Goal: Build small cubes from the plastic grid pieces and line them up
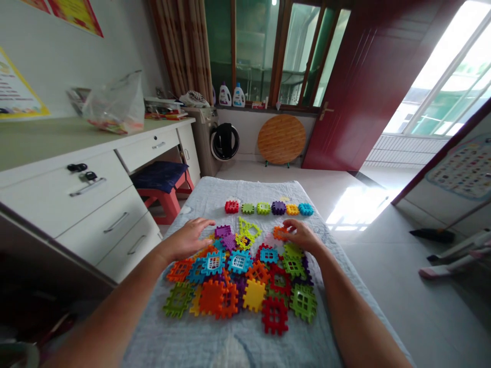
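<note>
Head view: the cloth-covered table [207,191] carries a loose pile of plastic interlocking pieces [240,261], spread between the person's forearms, likely so both hands can reach any of it. Left hand [192,239] is open, fingers apart, no piece visible in it; it hovers by the purple pieces [229,242] at the pile's far left edge. Right hand [301,235] is partly curled, thumb and fingers at the right edge of an orange piece [279,233], near the pile's far right end; looks like contact, can't tell if firmly gripped. Edge hold probably suits a flat, toothed part. Lime triangular piece [249,228] lies between the hands. Beyond, a row of six blocks [264,208] sits apart, presumably to avoid mixing with loose pieces.
</note>
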